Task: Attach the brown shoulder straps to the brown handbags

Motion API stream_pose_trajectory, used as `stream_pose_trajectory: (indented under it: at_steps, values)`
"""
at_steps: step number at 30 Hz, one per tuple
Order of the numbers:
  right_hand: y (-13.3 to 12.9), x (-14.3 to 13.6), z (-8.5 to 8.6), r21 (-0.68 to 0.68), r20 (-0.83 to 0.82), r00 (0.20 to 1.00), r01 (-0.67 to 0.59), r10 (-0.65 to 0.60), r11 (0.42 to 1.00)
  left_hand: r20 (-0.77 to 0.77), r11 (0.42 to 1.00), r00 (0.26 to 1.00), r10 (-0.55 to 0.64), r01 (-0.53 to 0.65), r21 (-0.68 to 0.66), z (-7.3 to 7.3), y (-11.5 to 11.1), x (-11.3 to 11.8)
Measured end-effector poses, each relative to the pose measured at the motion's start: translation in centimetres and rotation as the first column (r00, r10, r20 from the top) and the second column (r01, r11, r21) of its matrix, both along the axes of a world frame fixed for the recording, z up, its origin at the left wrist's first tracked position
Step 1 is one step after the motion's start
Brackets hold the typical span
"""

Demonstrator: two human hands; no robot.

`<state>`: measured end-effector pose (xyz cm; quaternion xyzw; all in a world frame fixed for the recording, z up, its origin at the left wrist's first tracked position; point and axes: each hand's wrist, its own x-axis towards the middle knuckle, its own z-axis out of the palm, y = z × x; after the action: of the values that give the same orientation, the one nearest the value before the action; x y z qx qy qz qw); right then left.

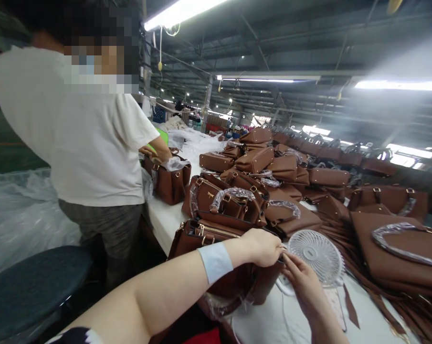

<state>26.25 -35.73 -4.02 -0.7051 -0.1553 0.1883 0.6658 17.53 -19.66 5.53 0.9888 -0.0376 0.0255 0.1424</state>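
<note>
A brown handbag (268,282) stands on the white table right in front of me, its gold zip showing along the top. Over its top reaches my left hand (264,246), with fingers closed on the bag's right-hand upper edge. My right hand (301,272) meets it there, thumb and fingers pinched at the same corner. Which small part of the bag they hold is hidden between the fingertips. A light blue band circles my left forearm. Just behind my right hand is a small white fan (316,255).
Another brown handbag (205,193) with plastic-wrapped handles stands just behind. Many more bags (255,160) are piled across the white table (251,325). At left a co-worker in a white shirt (90,134) handles a bag (169,184). A dark round stool (36,286) stands lower left.
</note>
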Motion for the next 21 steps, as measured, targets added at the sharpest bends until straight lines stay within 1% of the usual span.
stream_pose_trajectory:
  at_steps: [2, 4, 7, 9, 11, 12, 14, 15, 17, 18, 19, 21]
  values:
    - [0.2, 0.0, 0.3, -0.013, 0.042, 0.999, -0.017, 0.018, 1.000, 0.007, 0.999, 1.000, -0.012, 0.011, 0.050, 0.5, -0.1, 0.4]
    - [0.3, 0.3, 0.4, -0.050, 0.102, 0.995, 0.009, -0.004, 0.999, 0.014, 0.991, 0.999, -0.039, 0.037, 0.125, 1.1, -0.3, 1.4]
    - [0.4, 0.8, 0.6, -0.111, 0.201, 0.976, 0.112, -0.088, 0.987, -0.014, 0.969, 0.997, -0.077, 0.078, 0.234, 1.6, -0.7, 3.3]
    - [0.4, 0.8, 0.7, -0.149, 0.290, 0.945, 0.199, -0.149, 0.969, -0.046, 0.959, 0.996, -0.080, 0.090, 0.270, 1.4, -1.0, 4.4]
    - [0.5, 0.5, 0.7, -0.200, 0.458, 0.874, 0.281, -0.164, 0.939, -0.064, 0.954, 0.995, -0.075, 0.090, 0.286, 1.1, -1.2, 5.1]
    - [0.6, 0.2, 0.6, -0.226, 0.557, 0.818, 0.319, -0.146, 0.921, -0.065, 0.954, 0.995, -0.072, 0.087, 0.288, 0.9, -1.2, 5.3]
    - [0.9, -0.2, 0.4, -0.265, 0.728, 0.681, 0.389, -0.082, 0.882, -0.064, 0.953, 0.996, -0.068, 0.084, 0.290, 0.6, -1.1, 5.5]
    - [1.0, -0.3, 0.2, -0.271, 0.781, 0.622, 0.417, -0.056, 0.868, -0.067, 0.951, 0.995, -0.074, 0.091, 0.294, 0.5, -1.1, 5.6]
    - [1.2, -0.4, -0.1, -0.252, 0.825, 0.562, 0.447, -0.051, 0.858, -0.097, 0.941, 0.990, -0.104, 0.130, 0.312, 0.6, -1.1, 5.9]
    - [1.2, -0.3, -0.2, -0.243, 0.828, 0.558, 0.456, -0.062, 0.856, -0.119, 0.934, 0.985, -0.123, 0.155, 0.321, 0.8, -1.2, 6.1]
    - [1.2, -0.2, -0.2, -0.242, 0.814, 0.576, 0.459, -0.079, 0.855, -0.140, 0.927, 0.980, -0.141, 0.180, 0.329, 1.0, -1.3, 6.2]
    - [0.9, 0.1, -0.1, -0.274, 0.731, 0.672, 0.447, -0.117, 0.852, -0.171, 0.920, 0.972, -0.159, 0.209, 0.330, 1.2, -1.6, 5.9]
